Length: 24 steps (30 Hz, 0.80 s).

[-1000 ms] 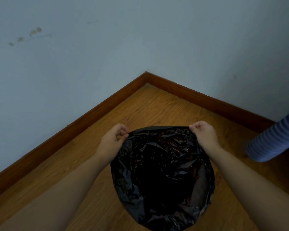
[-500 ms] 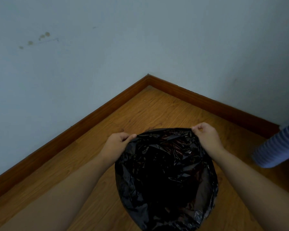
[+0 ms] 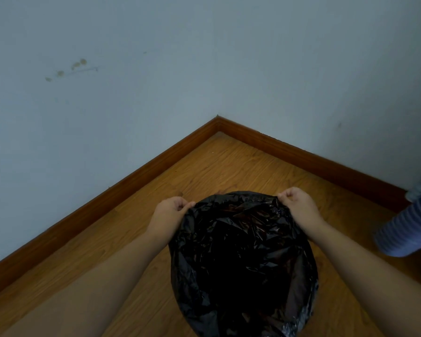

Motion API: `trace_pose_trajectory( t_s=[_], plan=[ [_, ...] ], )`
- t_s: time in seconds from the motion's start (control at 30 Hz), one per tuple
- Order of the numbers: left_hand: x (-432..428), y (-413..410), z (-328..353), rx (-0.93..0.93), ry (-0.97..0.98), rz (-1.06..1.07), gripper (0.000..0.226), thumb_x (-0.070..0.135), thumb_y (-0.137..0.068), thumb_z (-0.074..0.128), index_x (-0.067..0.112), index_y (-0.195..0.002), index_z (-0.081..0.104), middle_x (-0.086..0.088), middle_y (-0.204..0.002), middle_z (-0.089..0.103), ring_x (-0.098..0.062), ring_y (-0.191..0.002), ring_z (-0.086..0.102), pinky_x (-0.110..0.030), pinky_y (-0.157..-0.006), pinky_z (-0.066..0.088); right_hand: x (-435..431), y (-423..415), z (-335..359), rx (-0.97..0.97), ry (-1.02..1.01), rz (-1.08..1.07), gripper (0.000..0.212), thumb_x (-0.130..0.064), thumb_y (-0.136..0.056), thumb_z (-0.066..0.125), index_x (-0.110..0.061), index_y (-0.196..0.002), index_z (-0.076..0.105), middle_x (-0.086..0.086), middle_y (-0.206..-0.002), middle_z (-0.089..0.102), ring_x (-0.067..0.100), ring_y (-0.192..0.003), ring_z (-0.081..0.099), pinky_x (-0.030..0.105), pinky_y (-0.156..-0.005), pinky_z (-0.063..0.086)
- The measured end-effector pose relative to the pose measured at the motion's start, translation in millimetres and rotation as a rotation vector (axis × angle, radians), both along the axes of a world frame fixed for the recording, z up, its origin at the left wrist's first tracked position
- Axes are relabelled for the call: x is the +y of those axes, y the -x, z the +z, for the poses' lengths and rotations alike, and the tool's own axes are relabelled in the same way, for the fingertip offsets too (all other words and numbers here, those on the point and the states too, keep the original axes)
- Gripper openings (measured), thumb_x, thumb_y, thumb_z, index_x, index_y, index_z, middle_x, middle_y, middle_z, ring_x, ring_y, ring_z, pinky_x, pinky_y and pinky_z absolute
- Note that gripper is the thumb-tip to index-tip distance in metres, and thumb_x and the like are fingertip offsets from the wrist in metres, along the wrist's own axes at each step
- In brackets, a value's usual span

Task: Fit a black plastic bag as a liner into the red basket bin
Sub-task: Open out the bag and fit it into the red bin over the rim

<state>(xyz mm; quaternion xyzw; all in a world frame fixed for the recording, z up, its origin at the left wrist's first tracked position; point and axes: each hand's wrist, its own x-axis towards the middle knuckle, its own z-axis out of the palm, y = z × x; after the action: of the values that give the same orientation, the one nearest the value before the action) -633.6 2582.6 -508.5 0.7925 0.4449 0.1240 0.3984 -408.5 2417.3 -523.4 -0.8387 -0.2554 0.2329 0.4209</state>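
Note:
A crinkled black plastic bag (image 3: 243, 259) spreads wide open below me, its mouth forming a round opening over a wooden floor. My left hand (image 3: 170, 212) pinches the bag's far left edge. My right hand (image 3: 299, 205) pinches the far right edge. The bag hides the red basket bin completely; no red shows anywhere.
A wooden floor (image 3: 216, 171) meets two pale blue walls at a corner, with a brown skirting board (image 3: 136, 173) along both. A blue striped cloth (image 3: 408, 227) hangs at the right edge, close to my right forearm.
Both hands and the bag's far edge have sunk lower in the view, and more wall shows above. The grip on the bag's edge is the same.

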Motion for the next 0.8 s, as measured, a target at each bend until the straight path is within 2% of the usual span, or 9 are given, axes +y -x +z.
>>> trace_pose_trajectory(
  t_s=[0.2, 0.33, 0.4, 0.47, 0.57, 0.63, 0.7, 0.8],
  plan=[
    [-1.2, 6.3, 1.8, 0.041, 0.024, -0.027, 0.028, 0.032, -0.089, 0.054, 0.019, -0.065, 0.056, 0.002, -0.071, 0.059, -0.012, -0.068, 0.054, -0.027, -0.059, 0.043, -2.5, -1.4, 1.0, 0.055, 0.112, 0.006, 0.014, -0.019, -0.092, 0.05, -0.008, -0.088, 0.057, 0.007, -0.084, 0.059, 0.017, -0.073, 0.054, 0.027, -0.053, 0.036],
    [-5.9, 15.6, 7.6, -0.096, 0.069, -0.031, 0.037, 0.04, -0.093, 0.041, 0.015, -0.071, 0.058, -0.003, -0.071, 0.059, -0.015, -0.067, 0.055, -0.03, -0.061, 0.039, -9.6, 0.9, 8.9, 0.047, -0.035, -0.016, 0.015, -0.021, -0.092, 0.049, -0.019, -0.078, 0.053, -0.005, -0.078, 0.055, 0.007, -0.069, 0.049, 0.025, -0.052, 0.033],
    [-7.3, 18.4, 11.1, -0.132, 0.081, -0.042, 0.039, 0.045, -0.092, 0.04, 0.019, -0.076, 0.064, 0.0, -0.077, 0.064, -0.012, -0.074, 0.059, -0.027, -0.063, 0.04, -14.1, 2.4, 13.4, 0.058, -0.085, -0.015, 0.009, -0.022, -0.092, 0.048, -0.019, -0.088, 0.055, -0.009, -0.081, 0.053, 0.003, -0.071, 0.049, 0.023, -0.052, 0.034],
    [-6.8, 19.0, 12.2, -0.076, 0.003, -0.088, 0.032, 0.047, -0.09, 0.042, 0.029, -0.074, 0.063, 0.006, -0.086, 0.06, -0.008, -0.081, 0.055, -0.026, -0.068, 0.039, -18.3, 3.3, 16.0, 0.08, -0.102, 0.004, 0.012, -0.023, -0.093, 0.046, -0.019, -0.097, 0.057, -0.009, -0.084, 0.055, 0.002, -0.074, 0.051, 0.022, -0.053, 0.036],
    [-6.0, 16.8, 11.0, 0.034, -0.074, -0.085, 0.028, 0.05, -0.087, 0.047, 0.03, -0.098, 0.063, 0.003, -0.105, 0.048, -0.013, -0.097, 0.046, -0.029, -0.082, 0.035, -22.6, 5.6, 20.4, 0.064, -0.084, 0.046, 0.02, -0.03, -0.094, 0.044, -0.019, -0.101, 0.059, -0.004, -0.094, 0.058, 0.003, -0.08, 0.052, 0.022, -0.058, 0.037],
    [-9.0, 13.6, 10.4, 0.081, -0.103, -0.107, 0.027, 0.043, -0.088, 0.051, 0.025, -0.106, 0.062, 0.004, -0.102, 0.047, -0.012, -0.09, 0.048, -0.027, -0.08, 0.037, -24.0, 7.8, 22.1, -0.069, -0.027, 0.059, 0.027, -0.036, -0.092, 0.044, -0.018, -0.108, 0.058, 0.001, -0.109, 0.055, 0.013, -0.097, 0.053, 0.026, -0.074, 0.043],
    [-12.2, 9.9, 10.1, 0.101, -0.1, -0.11, 0.026, 0.037, -0.09, 0.053, 0.021, -0.109, 0.061, 0.005, -0.101, 0.052, -0.011, -0.087, 0.049, -0.026, -0.076, 0.038, -24.0, 11.0, 26.5, -0.308, 0.009, 0.049, 0.032, -0.035, -0.091, 0.046, -0.017, -0.116, 0.054, 0.003, -0.121, 0.047, 0.018, -0.115, 0.045, 0.032, -0.094, 0.037],
    [-12.5, 8.4, 8.8, 0.113, -0.064, -0.073, 0.025, 0.032, -0.089, 0.056, 0.017, -0.108, 0.061, 0.003, -0.1, 0.057, -0.013, -0.089, 0.052, -0.026, -0.075, 0.04, -18.1, 18.1, 34.1, -0.493, -0.016, 0.154, 0.038, -0.035, -0.089, 0.05, -0.016, -0.122, 0.05, 0.002, -0.124, 0.046, 0.016, -0.119, 0.041, 0.03, -0.096, 0.034]
  ],
)
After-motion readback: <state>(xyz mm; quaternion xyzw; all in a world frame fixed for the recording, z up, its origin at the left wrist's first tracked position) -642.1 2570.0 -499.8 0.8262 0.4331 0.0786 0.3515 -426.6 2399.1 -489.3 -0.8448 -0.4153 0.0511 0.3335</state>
